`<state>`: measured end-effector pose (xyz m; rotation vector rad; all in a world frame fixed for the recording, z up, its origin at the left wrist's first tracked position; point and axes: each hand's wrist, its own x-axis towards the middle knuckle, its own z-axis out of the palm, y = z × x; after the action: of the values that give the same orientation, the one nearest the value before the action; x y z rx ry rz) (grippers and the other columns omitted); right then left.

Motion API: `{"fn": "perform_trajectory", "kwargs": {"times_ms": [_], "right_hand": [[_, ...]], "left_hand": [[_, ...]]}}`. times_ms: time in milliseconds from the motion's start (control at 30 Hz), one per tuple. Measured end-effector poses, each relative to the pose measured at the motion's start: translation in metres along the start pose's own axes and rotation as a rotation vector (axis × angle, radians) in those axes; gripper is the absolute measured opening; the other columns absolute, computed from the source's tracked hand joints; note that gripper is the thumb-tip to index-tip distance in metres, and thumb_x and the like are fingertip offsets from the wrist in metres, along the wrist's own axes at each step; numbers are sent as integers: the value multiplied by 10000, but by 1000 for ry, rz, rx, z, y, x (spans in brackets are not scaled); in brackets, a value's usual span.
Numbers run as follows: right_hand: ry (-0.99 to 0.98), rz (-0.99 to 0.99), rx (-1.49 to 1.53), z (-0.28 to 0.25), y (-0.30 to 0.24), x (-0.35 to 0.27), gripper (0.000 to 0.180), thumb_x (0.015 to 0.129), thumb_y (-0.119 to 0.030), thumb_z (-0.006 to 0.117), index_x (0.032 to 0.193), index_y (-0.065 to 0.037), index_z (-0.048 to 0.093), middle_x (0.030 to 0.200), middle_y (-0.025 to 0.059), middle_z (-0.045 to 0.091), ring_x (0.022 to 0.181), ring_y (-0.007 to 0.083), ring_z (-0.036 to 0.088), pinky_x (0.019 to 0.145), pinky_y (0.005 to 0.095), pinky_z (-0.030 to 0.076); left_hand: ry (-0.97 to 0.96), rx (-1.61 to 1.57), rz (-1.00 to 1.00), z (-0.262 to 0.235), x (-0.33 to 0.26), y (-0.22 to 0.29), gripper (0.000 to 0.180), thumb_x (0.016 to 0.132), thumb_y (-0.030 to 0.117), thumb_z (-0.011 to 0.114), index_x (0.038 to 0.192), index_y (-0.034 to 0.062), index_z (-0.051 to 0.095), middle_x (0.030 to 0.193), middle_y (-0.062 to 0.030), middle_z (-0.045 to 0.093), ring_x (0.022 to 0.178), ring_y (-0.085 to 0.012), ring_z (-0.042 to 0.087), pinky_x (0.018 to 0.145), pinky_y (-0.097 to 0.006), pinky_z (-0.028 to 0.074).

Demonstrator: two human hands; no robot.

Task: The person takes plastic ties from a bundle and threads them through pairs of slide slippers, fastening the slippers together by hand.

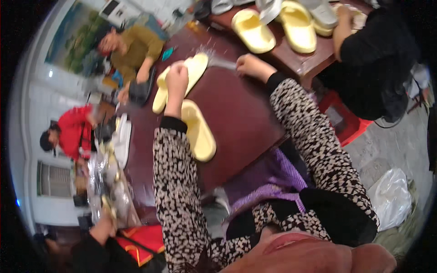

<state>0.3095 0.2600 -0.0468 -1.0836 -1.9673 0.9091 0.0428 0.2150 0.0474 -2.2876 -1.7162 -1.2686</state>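
Several pale yellow slippers lie on the dark red table [241,107]. My left hand [177,76] is closed above a yellow slipper [196,70], its fingers curled; what they hold, if anything, is hidden. Beneath that wrist another yellow slipper [160,96] shows in part. Nearer to me, a single yellow slipper [200,136] rests beside my left forearm. Farther right, my right hand [254,67] is pinched at the end of a translucent strip [221,63], which stretches toward the slippers and looks like plastic film.
Yellow slippers [298,27] and grey ones stand on the table at the far right, by a person in black [382,54]. Across the table, a person in olive [136,48] handles a dark slipper [141,88]. Clear bags [114,182] lie left; a red stool [346,123] stands right.
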Motion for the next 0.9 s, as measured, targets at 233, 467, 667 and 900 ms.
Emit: {"fn": "perform_trajectory", "kwargs": {"times_ms": [233, 467, 667, 900], "right_hand": [[39, 100, -44, 24, -13, -5, 179, 725, -119, 631, 844, 11, 663, 712, 117, 654, 662, 207, 629, 654, 316, 498], [-6, 37, -28, 33, -12, -13, 122, 781, -46, 577, 856, 45, 611, 695, 60, 612, 644, 132, 560, 618, 263, 460], [2, 47, 19, 46, -1, -14, 120, 793, -44, 573, 869, 43, 607, 705, 39, 600, 651, 111, 532, 622, 245, 445], [0, 89, 20, 50, 4, -13, 151, 782, -75, 598, 872, 34, 650, 756, 78, 637, 694, 144, 579, 676, 279, 469]], "left_hand": [[69, -806, -622, -58, -23, -26, 62, 843, 101, 561, 828, 44, 579, 710, -56, 593, 585, -168, 557, 558, -290, 463], [165, -989, -815, -97, -73, -49, 72, 846, 120, 580, 865, 50, 578, 723, -62, 594, 627, -187, 569, 609, -342, 480], [209, -1122, -864, -123, -126, -69, 70, 847, 127, 587, 864, 60, 583, 734, -64, 598, 656, -191, 569, 634, -345, 481], [271, -1097, -835, -150, -190, -68, 90, 850, 88, 550, 906, 21, 570, 730, -67, 586, 637, -176, 570, 577, -313, 476]]}}
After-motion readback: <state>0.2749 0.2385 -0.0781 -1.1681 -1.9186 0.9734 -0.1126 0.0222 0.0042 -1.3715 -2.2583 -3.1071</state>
